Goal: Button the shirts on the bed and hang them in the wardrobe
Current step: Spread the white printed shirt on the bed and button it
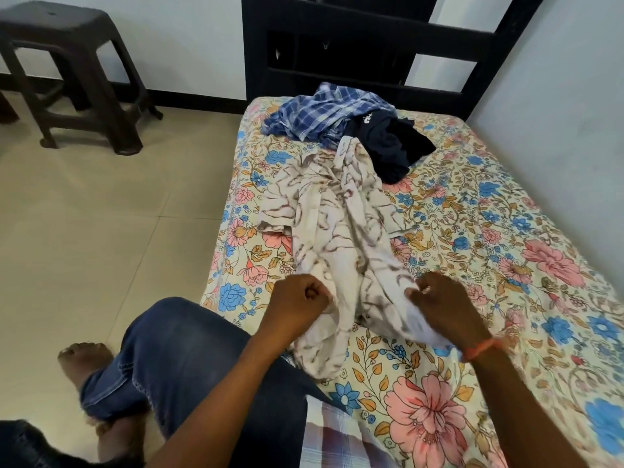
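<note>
A cream shirt with brown streaks (332,228) lies crumpled lengthwise on the floral bed sheet (506,251). My left hand (297,298) is clenched on the shirt's near left edge. My right hand (442,302), with a red thread at the wrist, pinches the near right edge. Behind it lie a blue checked shirt (324,111) and a dark navy garment (391,146) in a heap near the headboard. No wardrobe is in view.
A black bed headboard (371,35) stands at the far end. The wall (557,113) runs along the bed's right side. A dark plastic stool (71,72) stands on the tiled floor at left. My jeans-clad leg (175,352) hangs off the bed's left edge.
</note>
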`<move>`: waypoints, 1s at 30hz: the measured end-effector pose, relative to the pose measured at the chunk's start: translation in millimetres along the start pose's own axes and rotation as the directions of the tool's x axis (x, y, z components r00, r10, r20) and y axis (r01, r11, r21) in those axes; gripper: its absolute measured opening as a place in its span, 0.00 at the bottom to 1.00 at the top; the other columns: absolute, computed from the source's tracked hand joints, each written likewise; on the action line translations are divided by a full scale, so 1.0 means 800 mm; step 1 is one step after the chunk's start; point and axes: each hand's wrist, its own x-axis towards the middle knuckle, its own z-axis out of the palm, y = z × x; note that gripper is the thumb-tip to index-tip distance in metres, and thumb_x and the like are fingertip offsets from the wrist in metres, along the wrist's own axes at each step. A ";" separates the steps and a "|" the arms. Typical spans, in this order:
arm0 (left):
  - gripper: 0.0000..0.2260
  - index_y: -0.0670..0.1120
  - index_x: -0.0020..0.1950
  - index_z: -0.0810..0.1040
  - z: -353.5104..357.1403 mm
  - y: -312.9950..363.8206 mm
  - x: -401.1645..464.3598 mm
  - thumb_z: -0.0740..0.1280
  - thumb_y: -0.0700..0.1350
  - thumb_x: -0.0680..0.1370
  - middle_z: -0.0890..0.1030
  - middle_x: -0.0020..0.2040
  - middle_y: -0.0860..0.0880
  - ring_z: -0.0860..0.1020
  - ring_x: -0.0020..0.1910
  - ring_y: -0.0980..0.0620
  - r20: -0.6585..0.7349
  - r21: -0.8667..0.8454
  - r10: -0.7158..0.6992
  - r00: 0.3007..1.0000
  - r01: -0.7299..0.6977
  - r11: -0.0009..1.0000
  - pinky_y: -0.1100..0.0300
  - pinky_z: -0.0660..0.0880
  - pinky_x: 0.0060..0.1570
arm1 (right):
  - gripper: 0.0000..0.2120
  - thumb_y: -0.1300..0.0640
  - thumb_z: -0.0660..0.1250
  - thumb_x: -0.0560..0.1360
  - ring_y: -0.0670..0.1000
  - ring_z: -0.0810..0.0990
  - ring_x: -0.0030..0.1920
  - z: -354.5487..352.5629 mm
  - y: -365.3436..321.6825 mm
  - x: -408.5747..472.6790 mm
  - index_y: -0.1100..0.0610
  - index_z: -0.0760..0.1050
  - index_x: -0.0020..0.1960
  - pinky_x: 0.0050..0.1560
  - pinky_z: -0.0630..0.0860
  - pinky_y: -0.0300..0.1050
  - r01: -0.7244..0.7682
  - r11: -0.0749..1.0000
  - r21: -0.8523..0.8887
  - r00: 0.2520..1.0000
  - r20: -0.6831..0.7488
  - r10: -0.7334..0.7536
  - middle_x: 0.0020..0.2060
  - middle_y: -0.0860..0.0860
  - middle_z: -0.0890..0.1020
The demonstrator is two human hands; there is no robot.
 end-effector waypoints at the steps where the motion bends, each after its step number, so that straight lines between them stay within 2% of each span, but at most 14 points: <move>1: 0.06 0.47 0.37 0.83 0.004 -0.011 -0.006 0.70 0.39 0.72 0.82 0.34 0.54 0.78 0.32 0.61 0.002 -0.002 -0.021 1.000 0.021 1.000 0.65 0.75 0.36 | 0.10 0.55 0.66 0.80 0.51 0.76 0.40 0.012 0.005 -0.004 0.59 0.74 0.43 0.41 0.69 0.41 -0.016 1.000 -0.013 0.998 0.059 0.016 0.39 0.52 0.78; 3: 0.06 0.47 0.38 0.83 0.007 -0.021 -0.011 0.69 0.39 0.72 0.82 0.34 0.54 0.78 0.32 0.60 0.017 -0.016 -0.025 1.000 0.025 1.000 0.65 0.74 0.36 | 0.12 0.55 0.65 0.80 0.53 0.72 0.37 0.024 0.015 -0.010 0.61 0.74 0.41 0.40 0.68 0.44 -0.096 0.975 0.198 0.989 0.128 0.071 0.36 0.55 0.76; 5: 0.05 0.47 0.39 0.83 0.005 -0.017 -0.012 0.70 0.39 0.73 0.83 0.35 0.54 0.78 0.33 0.60 0.008 -0.060 -0.021 1.000 0.021 0.998 0.64 0.75 0.36 | 0.12 0.56 0.65 0.80 0.54 0.74 0.36 0.020 0.019 -0.012 0.64 0.76 0.44 0.39 0.71 0.46 -0.219 0.850 0.479 0.973 0.168 0.155 0.35 0.57 0.78; 7: 0.04 0.47 0.40 0.83 0.005 -0.015 -0.013 0.71 0.39 0.73 0.83 0.36 0.53 0.79 0.34 0.59 0.010 -0.116 -0.030 0.999 0.031 0.993 0.62 0.76 0.38 | 0.13 0.59 0.61 0.82 0.58 0.83 0.42 0.016 0.015 -0.012 0.67 0.80 0.54 0.41 0.79 0.48 -0.379 0.519 0.766 0.924 0.344 0.167 0.46 0.63 0.84; 9: 0.04 0.47 0.40 0.83 0.005 -0.015 -0.014 0.71 0.39 0.73 0.84 0.36 0.53 0.80 0.35 0.57 0.023 -0.127 -0.024 0.999 0.027 0.991 0.59 0.78 0.40 | 0.16 0.58 0.57 0.82 0.60 0.85 0.46 0.008 0.009 -0.010 0.67 0.79 0.59 0.40 0.83 0.51 -0.488 0.218 0.845 0.873 0.469 0.136 0.53 0.64 0.84; 11: 0.03 0.47 0.41 0.84 0.003 -0.016 -0.015 0.72 0.39 0.74 0.84 0.37 0.52 0.82 0.37 0.54 0.021 -0.165 -0.011 1.000 0.014 0.986 0.58 0.78 0.41 | 0.16 0.58 0.58 0.81 0.60 0.85 0.48 0.005 0.008 -0.003 0.67 0.79 0.58 0.39 0.83 0.54 -0.503 0.150 0.851 0.863 0.483 0.147 0.54 0.64 0.83; 14: 0.03 0.46 0.41 0.83 0.001 -0.012 -0.016 0.72 0.38 0.74 0.84 0.36 0.50 0.82 0.36 0.52 -0.005 -0.243 -0.018 1.000 0.016 0.970 0.56 0.79 0.41 | 0.16 0.59 0.61 0.78 0.62 0.85 0.50 0.008 0.017 0.005 0.67 0.80 0.59 0.42 0.83 0.56 -0.443 0.166 0.881 0.889 0.408 0.210 0.55 0.65 0.83; 17: 0.04 0.46 0.40 0.83 0.000 -0.015 -0.019 0.72 0.38 0.74 0.83 0.35 0.51 0.80 0.35 0.54 -0.034 -0.255 -0.025 0.999 0.015 0.967 0.57 0.78 0.40 | 0.19 0.61 0.67 0.75 0.65 0.80 0.59 0.012 0.030 0.019 0.69 0.75 0.63 0.54 0.80 0.62 -0.357 0.232 0.905 0.912 0.283 0.297 0.58 0.67 0.81; 19: 0.03 0.45 0.41 0.83 0.000 -0.017 -0.020 0.72 0.39 0.74 0.83 0.35 0.51 0.80 0.34 0.56 -0.040 -0.255 -0.021 0.999 0.010 0.967 0.60 0.77 0.39 | 0.18 0.63 0.67 0.76 0.63 0.81 0.57 0.009 0.029 0.034 0.70 0.74 0.64 0.57 0.78 0.60 -0.292 0.283 0.914 0.923 0.191 0.335 0.56 0.66 0.81; 21: 0.03 0.45 0.41 0.83 0.000 -0.017 -0.020 0.72 0.39 0.74 0.83 0.35 0.50 0.79 0.34 0.56 -0.038 -0.260 -0.019 0.999 0.009 0.966 0.60 0.77 0.39 | 0.15 0.63 0.63 0.80 0.62 0.80 0.56 0.004 0.016 0.047 0.71 0.73 0.63 0.59 0.77 0.57 -0.262 0.246 0.933 0.922 0.166 0.349 0.55 0.65 0.80; 23: 0.03 0.45 0.41 0.83 0.000 -0.017 -0.020 0.72 0.39 0.74 0.83 0.35 0.50 0.80 0.34 0.55 -0.035 -0.251 -0.022 0.999 0.012 0.968 0.59 0.78 0.40 | 0.11 0.61 0.67 0.78 0.61 0.80 0.54 0.007 -0.005 0.053 0.67 0.77 0.57 0.53 0.79 0.53 -0.194 0.266 0.944 0.957 0.123 0.262 0.53 0.64 0.81; 25: 0.03 0.45 0.41 0.83 0.001 -0.019 -0.018 0.72 0.38 0.74 0.84 0.36 0.49 0.80 0.35 0.54 -0.032 -0.235 -0.026 0.999 0.018 0.972 0.56 0.78 0.41 | 0.15 0.54 0.75 0.71 0.56 0.79 0.48 0.021 -0.020 0.050 0.59 0.80 0.54 0.48 0.78 0.49 -0.131 0.498 0.857 0.986 0.061 0.153 0.50 0.61 0.81; 27: 0.03 0.45 0.41 0.83 0.002 -0.022 -0.016 0.72 0.39 0.74 0.84 0.36 0.50 0.80 0.35 0.53 -0.038 -0.219 -0.031 0.999 0.022 0.975 0.55 0.79 0.41 | 0.20 0.54 0.77 0.70 0.53 0.79 0.52 0.039 -0.025 0.038 0.58 0.79 0.59 0.54 0.77 0.49 -0.050 0.779 0.625 0.996 -0.023 0.082 0.54 0.56 0.82; 30: 0.04 0.47 0.40 0.83 0.006 -0.026 -0.013 0.72 0.40 0.73 0.83 0.35 0.52 0.80 0.35 0.56 -0.046 -0.185 -0.031 0.998 0.022 0.982 0.59 0.78 0.40 | 0.21 0.59 0.79 0.68 0.50 0.81 0.51 0.059 -0.016 0.017 0.59 0.78 0.59 0.54 0.78 0.43 0.043 0.895 0.443 0.963 -0.259 0.082 0.52 0.50 0.82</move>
